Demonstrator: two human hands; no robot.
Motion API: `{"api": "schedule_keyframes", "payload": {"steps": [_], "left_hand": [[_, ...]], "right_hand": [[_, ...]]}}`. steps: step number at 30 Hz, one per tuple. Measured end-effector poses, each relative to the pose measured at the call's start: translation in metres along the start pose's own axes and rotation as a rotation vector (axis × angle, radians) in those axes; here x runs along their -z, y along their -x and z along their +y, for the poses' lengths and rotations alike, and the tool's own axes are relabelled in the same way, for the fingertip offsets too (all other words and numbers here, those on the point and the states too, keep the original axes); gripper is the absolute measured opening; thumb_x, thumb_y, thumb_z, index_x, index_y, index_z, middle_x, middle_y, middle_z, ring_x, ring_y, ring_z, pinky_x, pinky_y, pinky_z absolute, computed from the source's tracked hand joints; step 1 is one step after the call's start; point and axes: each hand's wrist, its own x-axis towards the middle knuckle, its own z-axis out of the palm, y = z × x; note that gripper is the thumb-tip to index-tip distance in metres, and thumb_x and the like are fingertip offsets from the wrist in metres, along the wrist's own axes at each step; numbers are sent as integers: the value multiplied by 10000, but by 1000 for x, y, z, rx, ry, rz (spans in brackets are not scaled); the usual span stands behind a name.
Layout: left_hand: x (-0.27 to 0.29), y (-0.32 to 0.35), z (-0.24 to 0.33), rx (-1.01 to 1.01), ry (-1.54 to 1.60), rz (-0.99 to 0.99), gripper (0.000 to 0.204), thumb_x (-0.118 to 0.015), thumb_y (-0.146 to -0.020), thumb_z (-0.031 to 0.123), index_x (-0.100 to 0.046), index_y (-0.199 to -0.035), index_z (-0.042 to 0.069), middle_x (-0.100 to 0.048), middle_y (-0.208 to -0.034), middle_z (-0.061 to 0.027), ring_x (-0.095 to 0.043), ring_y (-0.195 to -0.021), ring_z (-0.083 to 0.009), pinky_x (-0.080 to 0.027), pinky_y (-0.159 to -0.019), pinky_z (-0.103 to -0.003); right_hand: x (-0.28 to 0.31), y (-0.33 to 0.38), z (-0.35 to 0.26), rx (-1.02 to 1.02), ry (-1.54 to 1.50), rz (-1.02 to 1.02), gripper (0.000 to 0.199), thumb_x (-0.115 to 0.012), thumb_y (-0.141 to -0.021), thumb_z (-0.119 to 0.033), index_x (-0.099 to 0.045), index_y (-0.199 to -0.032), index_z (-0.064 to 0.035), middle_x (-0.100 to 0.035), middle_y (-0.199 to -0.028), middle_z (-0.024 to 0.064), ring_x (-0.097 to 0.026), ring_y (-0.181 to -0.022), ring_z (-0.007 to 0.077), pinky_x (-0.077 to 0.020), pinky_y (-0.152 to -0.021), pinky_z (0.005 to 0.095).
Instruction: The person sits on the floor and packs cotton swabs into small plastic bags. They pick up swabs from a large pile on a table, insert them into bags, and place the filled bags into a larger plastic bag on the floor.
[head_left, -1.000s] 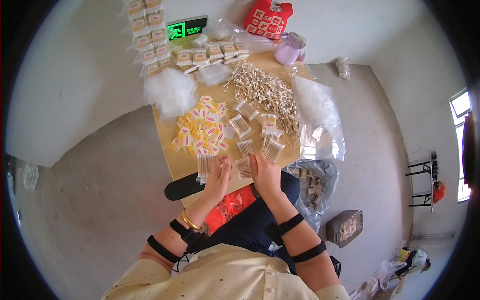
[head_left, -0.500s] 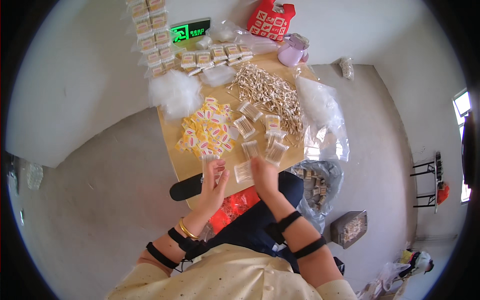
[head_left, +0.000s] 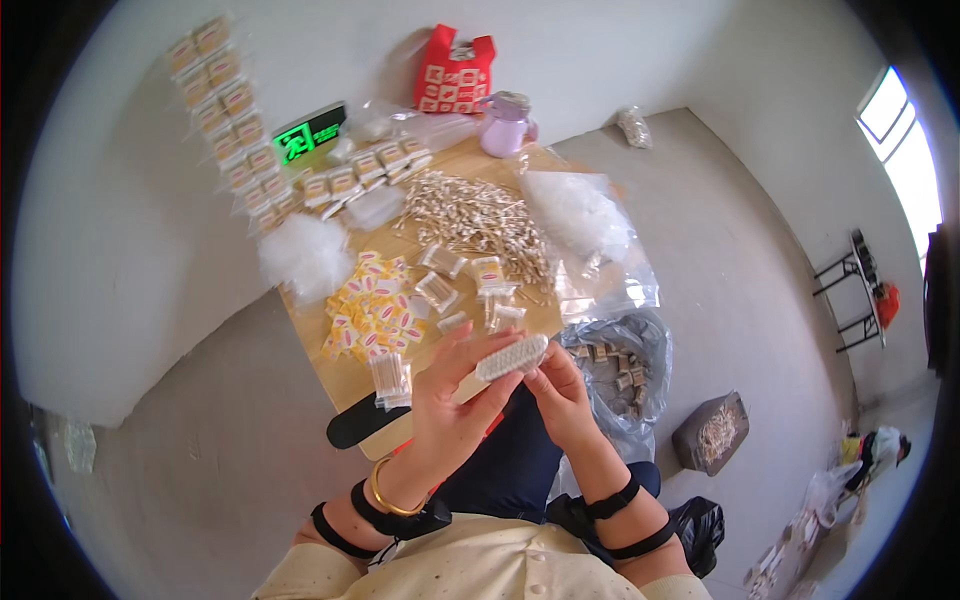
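the left hand (head_left: 450, 385) and right hand (head_left: 562, 395) have their fingers nearly closed, pinching a cotton-swab bundle (head_left: 512, 358) above the counter's (head_left: 372, 235) near edge. from it, clear swab packs (head_left: 388, 377) lie at nine o'clock; stacked labelled packs (head_left: 343, 183) at eleven look finished. loose printed cards (head_left: 372, 312) at ten and heaped swabs (head_left: 475, 220) toward twelve appear still unpacked.

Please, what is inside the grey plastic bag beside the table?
Several small brown pieces, perhaps bundles, lie inside the bag. Whatever is under them cannot be seen, and the right hand covers part of the bag's left side.
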Motion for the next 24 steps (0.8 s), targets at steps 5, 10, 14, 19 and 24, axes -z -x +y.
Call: {"api": "schedule_keyframes", "payload": {"steps": [5,10,14,19,24], "left_hand": [[-2,-3,32,-224,-190,-157,292,-737,-808,88,-701,-1098,93,-727,-1087,-50,-658,-1105,-219,-307,-1104,-443],[-7,-5,48,-332,-259,-227,326,-766,-753,113,-712,-1072,154,-725,-1102,-9,-663,-1096,-211,-298,-1103,-446],[-13,-4,59,-355,-278,-259,343,-773,-737,109,-715,-1070,169,-721,-1116,-2,-659,-1101,-203,-278,-1114,-442],[-20,0,65,-376,-291,-261,355,-778,-727,103,-719,-1066,188,-718,-1120,0,-654,-1102,-194,-270,-1121,-434],[-25,-2,69,-390,-316,-266,349,-781,-735,115,-719,-1069,194,-714,-1127,0,-651,-1104,-193,-269,-1124,-432]], "right_hand": [[19,10,-17,148,19,-87,157,-588,-975,-120,-584,-1091,-14,-562,-1080,32,-539,-1019,111,-432,-908,276],[24,16,-30,252,79,-106,170,-620,-955,-148,-593,-1052,-11,-553,-1070,40,-534,-1018,123,-420,-892,280],[23,20,-36,282,50,-99,125,-588,-960,-94,-596,-1048,-6,-559,-1057,42,-543,-1005,119,-426,-887,277],[19,24,-43,272,15,-60,99,-571,-954,-48,-604,-1037,-6,-585,-1023,28,-564,-962,102,-439,-870,262],[19,24,-45,299,-26,-65,106,-570,-948,-34,-600,-1048,-19,-597,-1023,16,-567,-958,88,-445,-861,256]]}}
